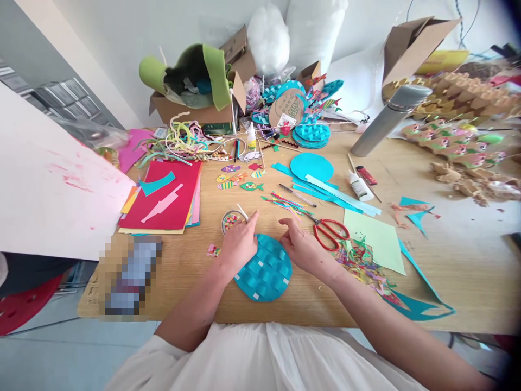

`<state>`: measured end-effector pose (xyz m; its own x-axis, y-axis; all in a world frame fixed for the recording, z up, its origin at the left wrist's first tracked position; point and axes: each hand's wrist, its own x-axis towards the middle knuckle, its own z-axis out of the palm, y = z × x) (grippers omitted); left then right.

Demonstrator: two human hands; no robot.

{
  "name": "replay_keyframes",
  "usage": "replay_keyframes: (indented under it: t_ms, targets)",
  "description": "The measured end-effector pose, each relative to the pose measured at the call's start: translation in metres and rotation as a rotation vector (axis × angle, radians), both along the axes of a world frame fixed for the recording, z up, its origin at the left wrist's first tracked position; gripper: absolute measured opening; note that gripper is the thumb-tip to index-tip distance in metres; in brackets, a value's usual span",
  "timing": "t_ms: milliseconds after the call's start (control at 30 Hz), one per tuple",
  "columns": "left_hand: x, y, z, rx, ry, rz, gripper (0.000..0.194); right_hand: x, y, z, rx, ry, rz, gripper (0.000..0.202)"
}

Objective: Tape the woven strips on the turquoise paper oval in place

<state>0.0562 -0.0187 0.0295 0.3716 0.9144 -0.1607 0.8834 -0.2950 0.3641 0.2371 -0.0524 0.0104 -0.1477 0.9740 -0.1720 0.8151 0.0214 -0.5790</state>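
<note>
A round turquoise card disc [266, 288] lies at the table's front, woven from paper strips with small white patches on it. My left hand [238, 244] is over its upper left edge, index finger stretched out. Partly behind that hand stands a small round tin [228, 217] of colourful bits, with a thin white strip [242, 211] by its rim. My right hand [301, 247] hovers at the disc's upper right, index finger pointing left and the other fingers curled. I see nothing between its fingers. Red-handled scissors [331, 233] lie just right of it.
Paper fish [251, 186], turquoise strips [325, 190], a pen [299, 195] and a glue bottle [360, 185] lie beyond the hands. Coloured sheets [163, 212] and a phone [132, 277] are left. Shredded paper [362, 260] and a grey flask [388, 119] are right.
</note>
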Motion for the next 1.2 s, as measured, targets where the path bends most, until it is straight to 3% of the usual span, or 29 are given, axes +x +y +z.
replay_keyframes:
  t_ms: [167, 467, 800, 967, 1200]
  targets:
    - [-0.003, -0.004, -0.004, -0.047, -0.064, 0.000, 0.064, 0.002, -0.012, -0.004, 0.000, 0.138, -0.045, 0.038]
    - [-0.010, -0.016, -0.006, -0.108, -0.131, 0.000, 0.067, -0.007, -0.035, -0.014, 0.039, 0.160, -0.047, 0.036]
    - [-0.023, -0.016, -0.002, -0.185, -0.330, 0.053, 0.065, -0.006, -0.039, -0.014, -0.070, 0.582, -0.099, 0.040]
    - [-0.027, -0.003, -0.003, -0.363, -0.523, 0.051, 0.057, -0.006, -0.031, -0.008, -0.018, 0.707, -0.138, 0.039]
    - [-0.024, 0.001, 0.007, -0.597, -0.725, 0.130, 0.053, -0.002, -0.019, 0.000, 0.024, 0.705, -0.161, 0.040]
